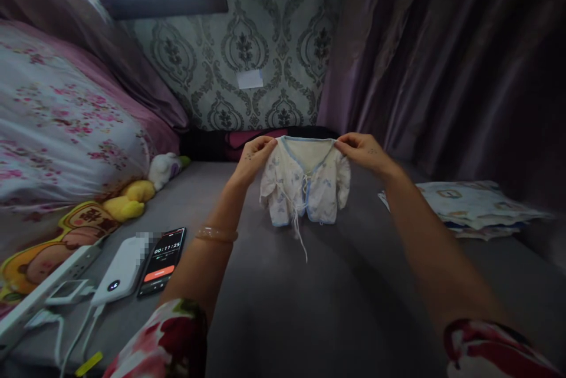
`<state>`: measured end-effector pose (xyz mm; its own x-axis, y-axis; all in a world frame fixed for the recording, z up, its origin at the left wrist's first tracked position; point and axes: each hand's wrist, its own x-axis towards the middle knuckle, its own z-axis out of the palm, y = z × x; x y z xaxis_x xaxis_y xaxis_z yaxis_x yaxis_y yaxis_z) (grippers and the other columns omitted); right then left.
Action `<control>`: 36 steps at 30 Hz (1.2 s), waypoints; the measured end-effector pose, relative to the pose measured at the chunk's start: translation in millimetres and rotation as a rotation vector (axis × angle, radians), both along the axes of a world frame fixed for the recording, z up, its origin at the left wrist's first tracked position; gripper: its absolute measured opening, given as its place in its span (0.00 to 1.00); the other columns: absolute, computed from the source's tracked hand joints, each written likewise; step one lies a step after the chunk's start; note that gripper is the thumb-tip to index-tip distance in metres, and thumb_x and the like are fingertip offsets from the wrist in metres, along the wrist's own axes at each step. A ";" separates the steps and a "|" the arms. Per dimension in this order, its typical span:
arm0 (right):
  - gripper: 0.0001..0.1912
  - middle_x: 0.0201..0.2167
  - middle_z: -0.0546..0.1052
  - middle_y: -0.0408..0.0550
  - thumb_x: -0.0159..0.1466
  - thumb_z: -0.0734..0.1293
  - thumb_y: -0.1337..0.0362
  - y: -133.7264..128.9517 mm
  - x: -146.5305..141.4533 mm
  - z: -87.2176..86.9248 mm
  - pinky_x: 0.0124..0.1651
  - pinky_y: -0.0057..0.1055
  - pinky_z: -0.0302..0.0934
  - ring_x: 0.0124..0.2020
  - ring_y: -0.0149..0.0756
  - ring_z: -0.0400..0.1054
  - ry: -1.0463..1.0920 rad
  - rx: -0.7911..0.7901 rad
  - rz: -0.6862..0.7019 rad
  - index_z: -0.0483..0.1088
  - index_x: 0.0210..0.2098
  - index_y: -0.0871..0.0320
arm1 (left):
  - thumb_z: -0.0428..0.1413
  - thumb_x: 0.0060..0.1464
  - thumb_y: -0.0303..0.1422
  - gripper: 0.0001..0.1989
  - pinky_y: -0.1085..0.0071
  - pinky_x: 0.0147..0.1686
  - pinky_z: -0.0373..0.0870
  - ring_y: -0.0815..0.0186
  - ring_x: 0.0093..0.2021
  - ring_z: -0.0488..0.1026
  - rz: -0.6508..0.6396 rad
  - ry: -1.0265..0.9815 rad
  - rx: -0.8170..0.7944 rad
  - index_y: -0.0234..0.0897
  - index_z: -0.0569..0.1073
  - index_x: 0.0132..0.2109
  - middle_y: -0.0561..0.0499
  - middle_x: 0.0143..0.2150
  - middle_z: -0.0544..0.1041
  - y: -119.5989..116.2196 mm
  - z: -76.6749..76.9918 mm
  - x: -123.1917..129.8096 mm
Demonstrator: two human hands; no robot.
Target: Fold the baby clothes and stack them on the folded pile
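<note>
A small white baby top with blue trim and a faint pattern hangs upright above the grey bed sheet, its front facing me. My left hand pinches its left shoulder, and my right hand pinches the right shoulder. The neckline is stretched between the two hands. White strings are tied at the front, and their loose ends dangle below the hem. Both sleeves hang down at the sides.
Folded patterned cloths lie at the right. On the left are a phone, a white power bank, a power strip with cables, and plush toys. A dark roll lies along the wall.
</note>
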<state>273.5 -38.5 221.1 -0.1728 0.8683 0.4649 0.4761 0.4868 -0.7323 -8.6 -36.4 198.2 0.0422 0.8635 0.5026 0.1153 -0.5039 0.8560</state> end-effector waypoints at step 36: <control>0.17 0.28 0.79 0.46 0.60 0.66 0.47 -105.1 10.4 -13.7 0.28 0.30 0.62 0.29 0.37 0.71 -0.246 -0.334 0.139 0.77 0.34 0.54 | 0.56 0.54 0.44 0.14 0.76 0.20 0.58 0.69 0.23 0.68 0.001 0.776 -0.054 0.40 0.80 0.33 0.54 0.24 0.76 -107.6 10.1 -46.6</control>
<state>283.8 -143.5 207.4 -0.3687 0.9249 0.0924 0.6030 0.3137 -0.7335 -55.2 -144.0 208.3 0.3635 0.8863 0.2868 0.6922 -0.4631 0.5536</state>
